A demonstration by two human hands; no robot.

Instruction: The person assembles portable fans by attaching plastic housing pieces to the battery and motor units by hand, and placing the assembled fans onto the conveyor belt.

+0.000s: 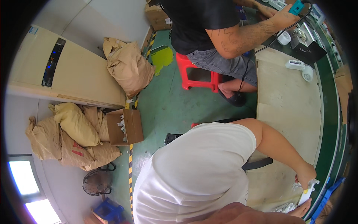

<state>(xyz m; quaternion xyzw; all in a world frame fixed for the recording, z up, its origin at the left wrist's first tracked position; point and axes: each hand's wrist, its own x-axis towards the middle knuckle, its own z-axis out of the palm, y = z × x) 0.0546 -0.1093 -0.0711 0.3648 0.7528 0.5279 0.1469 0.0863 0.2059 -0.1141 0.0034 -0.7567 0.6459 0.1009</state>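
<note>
At the lower right, over the bench edge, my left hand is closed, its fingers pinching at a white plastic part with a small yellow spot near the fingertips. My right hand lies at the lower end of that same part, its fingers against it; the rest of this hand is partly cut off by the rim. A clear or whitish piece sticks out beside my left fingers, too small to name. Close to my right hand, several white and clear plastic pieces lie on the cardboard-covered bench.
A co-worker on a red stool holds a teal corded tool. Near them lie a white handheld device and a black box. A green conveyor edges the bench. Sacks, an open carton and a fan stand left.
</note>
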